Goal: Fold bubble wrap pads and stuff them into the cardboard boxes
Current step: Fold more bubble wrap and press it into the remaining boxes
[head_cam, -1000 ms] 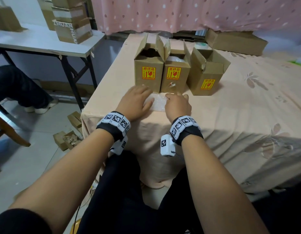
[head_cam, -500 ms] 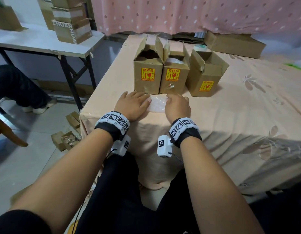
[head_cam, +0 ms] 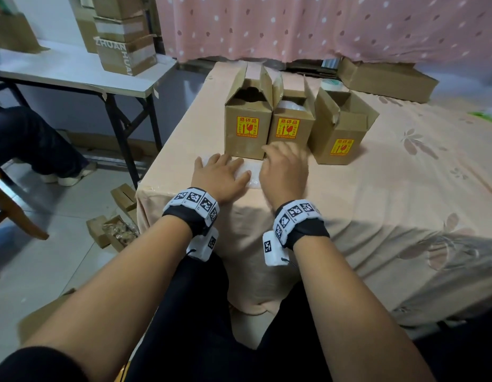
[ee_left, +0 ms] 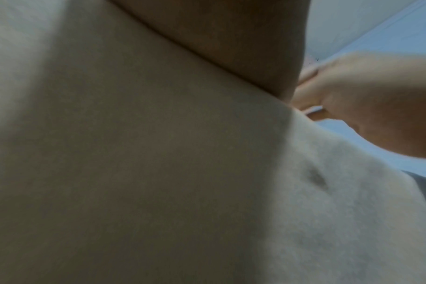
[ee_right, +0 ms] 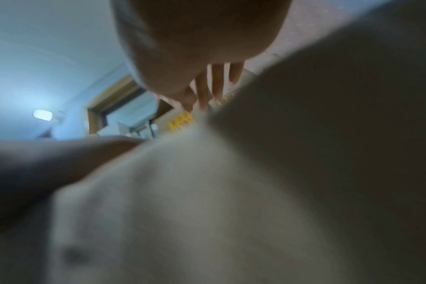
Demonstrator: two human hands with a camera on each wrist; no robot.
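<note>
A clear bubble wrap pad [head_cam: 252, 174] lies on the peach tablecloth just in front of three open cardboard boxes with yellow fragile labels: the left box [head_cam: 249, 133], the middle box [head_cam: 290, 128] with bubble wrap showing in its top, and the right box [head_cam: 341, 139]. My left hand [head_cam: 220, 175] rests flat on the pad's left part, fingers straight. My right hand [head_cam: 283, 169], blurred by motion, lies over the pad's right part with its fingers [ee_right: 215, 84] stretched toward the foot of the middle box. Most of the pad is hidden under both hands.
The table edge [head_cam: 184, 194] drops off just behind my wrists. A tape roll [head_cam: 332, 85] and a long flat carton [head_cam: 388, 79] lie behind the boxes. A folding table [head_cam: 74, 70] with stacked cartons stands left; a seated person's legs [head_cam: 32, 144] and carton scraps [head_cam: 112, 230] are on the floor side.
My right hand has uncurled and slid forward over the pad toward the middle box. My left hand has flattened and stays on the pad's left part.
</note>
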